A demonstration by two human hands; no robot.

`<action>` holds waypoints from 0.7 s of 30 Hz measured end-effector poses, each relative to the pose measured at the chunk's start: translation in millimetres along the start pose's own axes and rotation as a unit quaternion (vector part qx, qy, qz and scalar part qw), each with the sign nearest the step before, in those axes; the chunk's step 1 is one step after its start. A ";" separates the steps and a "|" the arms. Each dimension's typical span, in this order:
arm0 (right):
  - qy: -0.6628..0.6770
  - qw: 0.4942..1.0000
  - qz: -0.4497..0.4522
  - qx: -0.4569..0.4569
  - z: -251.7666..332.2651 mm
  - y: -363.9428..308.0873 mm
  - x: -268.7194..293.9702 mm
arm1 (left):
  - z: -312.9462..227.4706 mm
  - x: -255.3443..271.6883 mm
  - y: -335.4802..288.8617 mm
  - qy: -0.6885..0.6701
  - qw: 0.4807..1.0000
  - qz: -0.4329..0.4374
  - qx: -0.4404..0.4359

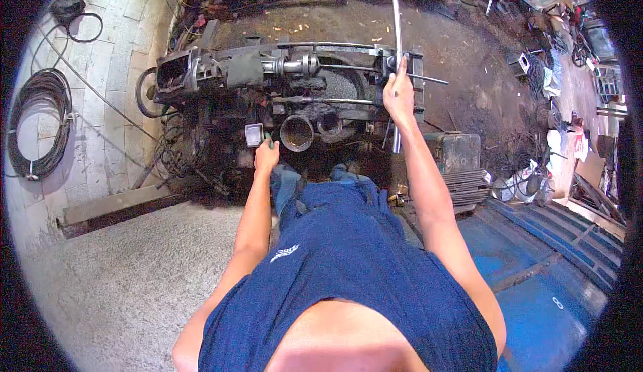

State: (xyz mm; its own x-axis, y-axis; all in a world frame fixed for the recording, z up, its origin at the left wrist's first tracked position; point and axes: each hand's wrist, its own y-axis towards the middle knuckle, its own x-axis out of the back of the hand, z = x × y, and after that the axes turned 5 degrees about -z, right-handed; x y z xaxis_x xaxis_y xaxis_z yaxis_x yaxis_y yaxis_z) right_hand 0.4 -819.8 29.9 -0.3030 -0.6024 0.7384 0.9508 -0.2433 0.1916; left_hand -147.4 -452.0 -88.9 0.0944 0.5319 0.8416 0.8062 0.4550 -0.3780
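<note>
In front of me stands a greasy lathe-like machine (288, 66) with a round chuck-like end and long rails. My right hand (400, 97) is at its right end, closed on a long metal bar (398, 23), index finger stretched along it. The bar crosses a block that rides on the rails. Low on the left, my left hand (266, 153) is closed round the green handle of a small tool with a pale square head (254, 135); its exact kind is unclear. Just right of that hand, a rusty round pipe end (297, 133) faces up.
A coiled black cable (41, 124) lies on the pale tiles at left. A steel beam (120, 209) rests on the floor nearby. At right are a green metal box (454, 152), blue metal panels (536, 278) and scattered clutter.
</note>
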 end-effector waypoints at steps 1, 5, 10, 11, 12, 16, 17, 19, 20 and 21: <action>0.003 1.000 -0.004 0.010 -1.0 -0.3 0.3 | 2.4 -3.1 1.1 0.000 1.000 -0.003 -0.005; -0.017 0.999 0.019 -0.020 -2.8 -0.5 1.7 | 8.2 -9.5 6.2 -0.029 0.998 -0.031 -0.042; -0.010 0.999 0.027 -0.024 -7.3 -0.1 1.4 | 9.8 -7.4 0.6 -0.022 0.999 -0.008 -0.026; -0.013 0.999 0.030 -0.025 -8.4 0.1 0.3 | 9.5 -6.7 -0.7 -0.020 1.000 -0.010 -0.014; -0.012 0.999 0.029 -0.027 -9.0 0.2 -1.6 | 9.1 -6.5 -2.0 -0.028 0.999 -0.011 -0.011; -0.004 1.000 -0.025 -0.012 -9.0 2.4 -7.8 | 6.6 -10.4 -2.8 -0.035 0.999 -0.018 -0.004; -0.003 1.000 -0.021 -0.023 -8.7 1.3 -7.6 | 6.3 -12.2 -2.1 -0.028 0.999 -0.015 -0.006; 0.005 1.000 -0.025 -0.016 -6.5 0.3 -6.1 | 5.8 -16.1 -1.2 -0.016 1.000 -0.018 -0.010; 0.001 1.000 -0.011 -0.025 -5.3 0.2 -4.9 | 6.4 -17.7 -1.5 -0.014 1.000 -0.016 -0.015; -0.002 0.999 -0.008 -0.035 -4.2 0.8 -4.2 | 6.6 -19.5 -1.3 -0.012 1.000 -0.015 -0.021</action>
State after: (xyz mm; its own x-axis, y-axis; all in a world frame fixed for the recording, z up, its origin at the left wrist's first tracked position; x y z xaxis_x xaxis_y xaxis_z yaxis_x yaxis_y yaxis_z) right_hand 2.2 -820.7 24.2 -0.3169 -0.5955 0.7382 0.9393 -0.3051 0.1571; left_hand -154.1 -458.2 -107.4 0.0551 0.5356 0.8427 0.8328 0.4410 -0.3347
